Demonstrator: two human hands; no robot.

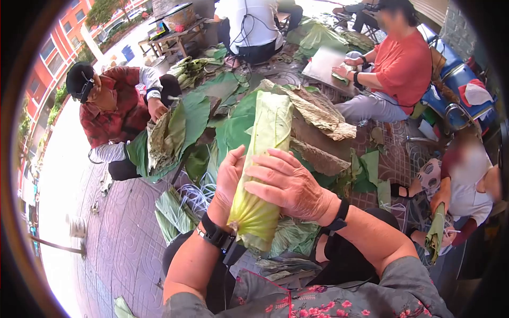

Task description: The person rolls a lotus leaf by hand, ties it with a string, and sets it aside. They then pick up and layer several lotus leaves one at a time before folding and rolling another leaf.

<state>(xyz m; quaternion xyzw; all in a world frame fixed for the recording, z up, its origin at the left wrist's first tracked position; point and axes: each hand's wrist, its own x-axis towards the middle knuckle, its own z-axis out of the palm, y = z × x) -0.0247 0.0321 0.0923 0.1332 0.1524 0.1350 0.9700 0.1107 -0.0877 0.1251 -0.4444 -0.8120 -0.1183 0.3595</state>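
A long, pale green folded leaf bundle (pixel 265 138) stands upright in front of my chest, its gathered ribs fanning out at the lower end. My left hand (pixel 229 177) supports it along its left edge, the fingers partly behind it. Across its front lies my right hand (pixel 286 183), fingers side by side and pressed on the leaf. Behind the bundle is a pile of green leaves (pixel 236 124) and dry brown leaves (pixel 318 143). White-blue plastic strips (pixel 197 197) lie by my left forearm.
A person in a red patterned shirt (pixel 122 100) handles leaves at the left. At the right sit a person in a red top (pixel 405 66) and another holding a leaf roll (pixel 436 233). Folded leaves (pixel 172 212) lie near my left knee.
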